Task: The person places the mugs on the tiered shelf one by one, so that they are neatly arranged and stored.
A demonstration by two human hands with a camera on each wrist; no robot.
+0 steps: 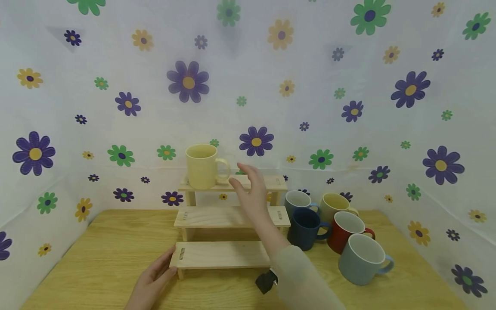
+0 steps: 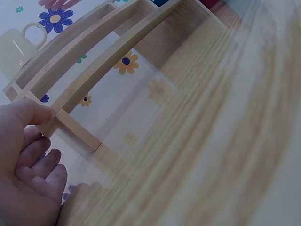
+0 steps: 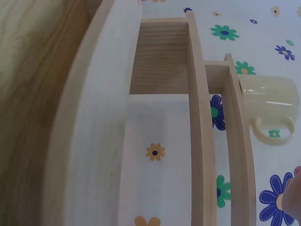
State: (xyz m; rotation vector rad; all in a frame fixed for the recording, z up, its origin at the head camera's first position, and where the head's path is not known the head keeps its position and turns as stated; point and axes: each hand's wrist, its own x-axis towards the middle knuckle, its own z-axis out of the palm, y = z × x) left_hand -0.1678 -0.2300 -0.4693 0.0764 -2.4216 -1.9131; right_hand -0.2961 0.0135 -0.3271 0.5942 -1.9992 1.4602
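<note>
A pale yellow mug [image 1: 202, 168] stands upright at the left end of the top tier of a three-tier wooden shelf [image 1: 221, 255], its handle to the right. My right hand [image 1: 253, 196] reaches over the tiers, thumb and fingers apart, just right of the handle, holding nothing. In the right wrist view only a bit of that hand [image 3: 294, 195] shows at the right edge, below the mug [image 3: 270, 106]. My left hand [image 1: 153, 275] grips the left end of the bottom tier. Up close, its thumb and fingers pinch the front corner [image 2: 49, 127].
Right of the shelf stand several mugs: a dark blue one [image 1: 304, 230], a red one [image 1: 342, 232], a yellow one [image 1: 334, 206] and light blue ones [image 1: 360, 262]. A small black object [image 1: 265, 282] lies before the shelf on the wooden table [image 1: 217, 297]. Flower-patterned cloth [image 1: 310, 86] surrounds the table.
</note>
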